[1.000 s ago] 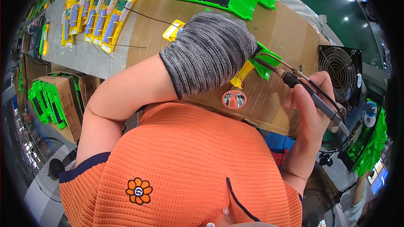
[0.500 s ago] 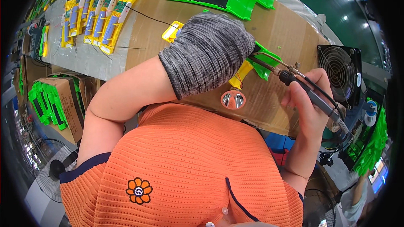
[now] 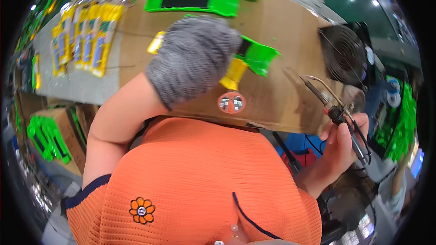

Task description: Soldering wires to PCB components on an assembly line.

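My right hand (image 3: 341, 143) grips a soldering iron (image 3: 337, 114) with a thin curved metal tube along its shaft. The iron's tip points up and left, apart from the work on the table. My left hand (image 3: 202, 47), in a grey knitted glove, rests over a green plastic shell (image 3: 261, 58) with a black inner strip; its fingers are hidden. From the shell's near side a yellow plastic piece (image 3: 234, 74) sticks out, with a round shiny reflector (image 3: 231, 102) at its near end. Another yellow part (image 3: 156, 42) shows left of the glove.
Two green shells with black strips (image 3: 193, 1) lie at the far side. Several yellow assemblies with blue cells and wires (image 3: 86, 38) stand in a row at the left. A black fan (image 3: 345, 54) stands at the right. Below left is a carton (image 3: 70, 138) of green parts.
My right hand has drawn the soldering iron away from the green shell, to the right and nearer to me. My left hand stays over the shell. The whole view has shifted.
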`<state>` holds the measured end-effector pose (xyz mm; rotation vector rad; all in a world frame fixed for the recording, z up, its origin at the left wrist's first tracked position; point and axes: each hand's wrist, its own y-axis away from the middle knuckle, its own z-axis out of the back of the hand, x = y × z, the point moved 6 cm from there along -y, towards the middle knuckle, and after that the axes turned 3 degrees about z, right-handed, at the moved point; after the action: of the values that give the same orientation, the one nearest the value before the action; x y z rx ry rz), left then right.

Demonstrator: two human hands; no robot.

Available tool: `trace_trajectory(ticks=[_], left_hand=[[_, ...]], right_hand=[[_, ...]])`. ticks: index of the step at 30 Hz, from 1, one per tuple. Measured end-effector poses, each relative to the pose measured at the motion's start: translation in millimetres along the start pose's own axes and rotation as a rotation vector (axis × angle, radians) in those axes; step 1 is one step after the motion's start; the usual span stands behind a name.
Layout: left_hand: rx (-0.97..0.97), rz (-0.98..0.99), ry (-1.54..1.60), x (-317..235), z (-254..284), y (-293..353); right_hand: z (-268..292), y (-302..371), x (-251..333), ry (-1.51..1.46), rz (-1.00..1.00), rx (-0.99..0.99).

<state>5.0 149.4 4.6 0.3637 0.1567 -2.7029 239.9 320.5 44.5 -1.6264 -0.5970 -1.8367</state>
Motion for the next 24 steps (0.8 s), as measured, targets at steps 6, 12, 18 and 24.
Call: trace_trajectory(ticks=[6, 12, 18, 24], left_hand=[[-0.004, -0.001, 0.078, 0.4, 5.9, 0.0], [-0.046, -0.001, 0.108, -1.5, 9.5, -0.3], [0.088, 0.068, -0.052, -0.4, -3.4, -1.4], [0.124, 0.075, 0.026, 3.6, -3.7, 0.2]], right_hand=[[75.5, 56.8, -25.5, -0.062, 0.273, -0.588], [99.0, 61.0, -68.1, 0.118, 0.198, -0.819], [45.0, 62.0, -48.1, -0.23, 0.308, -0.624], [-21.3, 40.2, -44.2, -0.286, 0.219, -0.32]])
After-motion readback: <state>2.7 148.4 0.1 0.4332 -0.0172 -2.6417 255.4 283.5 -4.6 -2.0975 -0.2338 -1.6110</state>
